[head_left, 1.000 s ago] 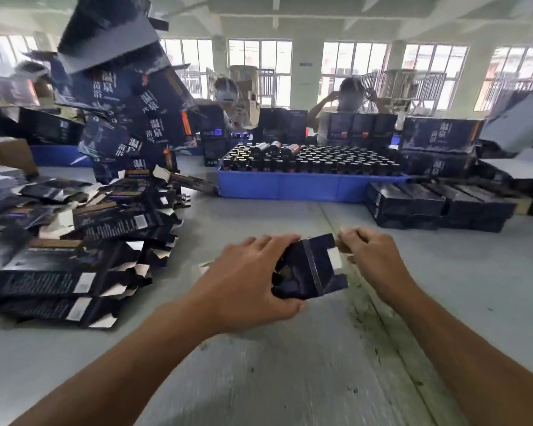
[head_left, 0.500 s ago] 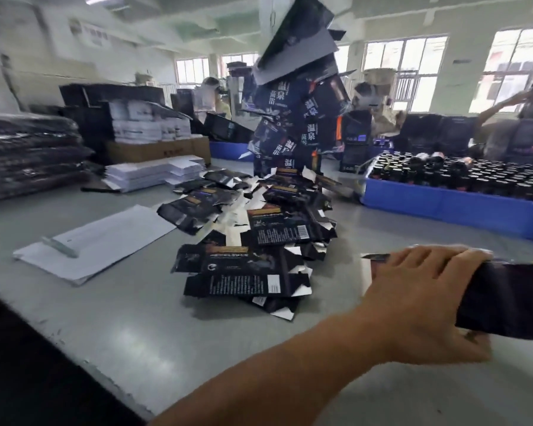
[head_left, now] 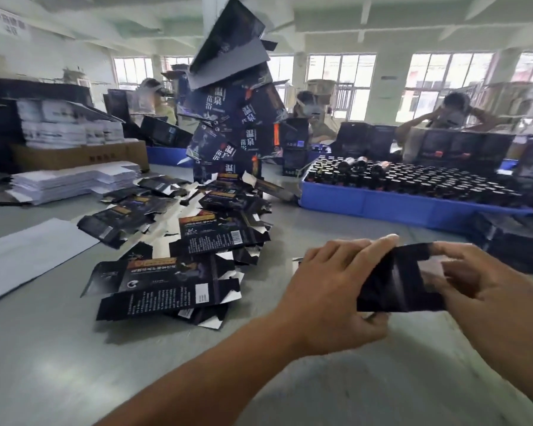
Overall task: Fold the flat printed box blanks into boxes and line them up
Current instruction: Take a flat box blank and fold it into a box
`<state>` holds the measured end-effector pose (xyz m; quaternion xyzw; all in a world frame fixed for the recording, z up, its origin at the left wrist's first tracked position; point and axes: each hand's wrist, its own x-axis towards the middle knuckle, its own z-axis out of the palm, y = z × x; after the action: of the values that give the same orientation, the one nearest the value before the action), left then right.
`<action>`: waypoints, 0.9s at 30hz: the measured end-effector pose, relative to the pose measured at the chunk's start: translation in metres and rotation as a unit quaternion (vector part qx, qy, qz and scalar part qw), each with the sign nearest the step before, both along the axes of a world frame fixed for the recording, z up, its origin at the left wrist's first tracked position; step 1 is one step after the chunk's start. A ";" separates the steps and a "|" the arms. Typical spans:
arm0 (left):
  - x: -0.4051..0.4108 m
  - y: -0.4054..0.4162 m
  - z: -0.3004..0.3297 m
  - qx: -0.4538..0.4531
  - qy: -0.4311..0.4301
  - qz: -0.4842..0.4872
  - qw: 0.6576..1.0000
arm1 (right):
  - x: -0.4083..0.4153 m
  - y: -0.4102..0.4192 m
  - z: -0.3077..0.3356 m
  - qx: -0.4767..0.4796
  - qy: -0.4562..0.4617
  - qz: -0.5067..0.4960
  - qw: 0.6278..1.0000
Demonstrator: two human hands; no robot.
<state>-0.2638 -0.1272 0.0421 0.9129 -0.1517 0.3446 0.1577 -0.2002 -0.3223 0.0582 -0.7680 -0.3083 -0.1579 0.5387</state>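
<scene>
Nearest, both hands hold one dark box blank (head_left: 394, 281) just above the grey table (head_left: 59, 348). The left hand (head_left: 330, 290) grips its left end, fingers curled over the top edge. The right hand (head_left: 486, 287) pinches the right end, fingers bent around it. To the left, a sprawl of flat printed blanks (head_left: 170, 281) lies on the table. Beyond, a blue tray (head_left: 382, 204) carries dark bottles (head_left: 413, 176). Stacked white sheets (head_left: 71, 179) sit far left.

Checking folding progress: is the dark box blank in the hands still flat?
No: the dark printed box blank is bent partway, gripped by left hand and right hand.
</scene>
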 end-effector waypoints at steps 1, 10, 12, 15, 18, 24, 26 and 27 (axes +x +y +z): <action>0.000 0.001 -0.001 0.011 -0.005 -0.003 1.000 | 0.004 -0.002 0.000 -0.029 -0.003 0.013 0.999; 0.002 0.005 -0.003 0.074 -0.010 -0.001 0.997 | -0.007 0.001 0.006 -0.096 -0.070 -0.029 0.993; 0.003 0.006 -0.003 0.046 -0.007 -0.007 0.999 | -0.007 0.002 0.005 -0.096 -0.075 -0.042 0.992; 0.004 0.010 -0.003 0.032 -0.021 -0.001 0.999 | -0.007 0.003 0.002 -0.077 -0.080 -0.037 0.993; 0.005 0.014 -0.004 0.028 -0.012 -0.006 1.000 | -0.007 0.004 0.000 -0.047 -0.051 -0.047 0.996; 0.005 0.015 -0.004 0.008 -0.023 -0.020 1.000 | -0.010 0.003 0.000 -0.065 -0.077 -0.035 0.994; 0.003 0.013 -0.003 -0.011 -0.028 -0.027 0.999 | -0.011 0.003 0.000 -0.075 -0.100 -0.033 0.992; 0.003 0.013 -0.002 -0.014 -0.029 -0.030 0.999 | -0.010 0.003 0.000 -0.074 -0.102 -0.029 0.992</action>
<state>-0.2609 -0.1144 0.0398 0.8954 -0.1790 0.3678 0.1760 -0.2104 -0.3194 0.0584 -0.7944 -0.3499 -0.2279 0.4411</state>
